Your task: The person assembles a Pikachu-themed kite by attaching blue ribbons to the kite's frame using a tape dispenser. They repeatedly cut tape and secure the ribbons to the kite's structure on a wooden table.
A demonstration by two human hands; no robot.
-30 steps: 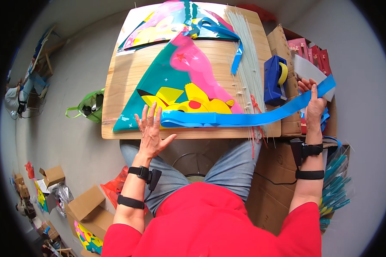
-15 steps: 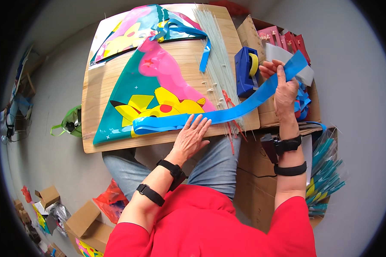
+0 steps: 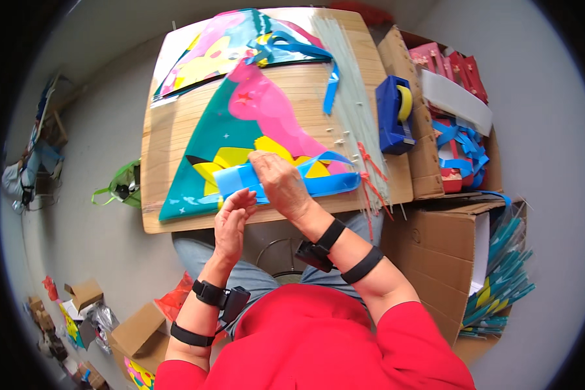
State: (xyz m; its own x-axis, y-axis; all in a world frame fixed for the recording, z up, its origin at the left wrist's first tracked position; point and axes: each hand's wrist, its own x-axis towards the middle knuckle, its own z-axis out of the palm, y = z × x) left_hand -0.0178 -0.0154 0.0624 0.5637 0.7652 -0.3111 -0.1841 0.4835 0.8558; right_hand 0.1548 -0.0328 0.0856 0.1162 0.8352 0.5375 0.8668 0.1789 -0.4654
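A triangular teal, pink and yellow printed plastic sheet (image 3: 205,146) lies on the wooden table. Along its near edge a long, shiny blue ribbon (image 3: 335,184) is laid in a loop that bends back at the right. My right hand (image 3: 281,185) is over the sheet, its fingers closed on the ribbon's end and carrying it to the left. Just left of it, my left hand (image 3: 231,224) is at the table's near edge with fingers loosely curved and apart. It is close to the ribbon's left end, and nothing shows in it.
Thin pale rods (image 3: 348,84) and red ties (image 3: 367,170) lie on the table's right. A blue tape dispenser (image 3: 394,117) stands beside a cardboard box (image 3: 429,159) of red packets and blue ribbon. Another printed sheet (image 3: 201,58) with a knotted ribbon lies at the far side.
My right hand has swung from the far right to the left, folding the ribbon back over itself. My left hand has lifted off the ribbon and moved left toward the near edge.
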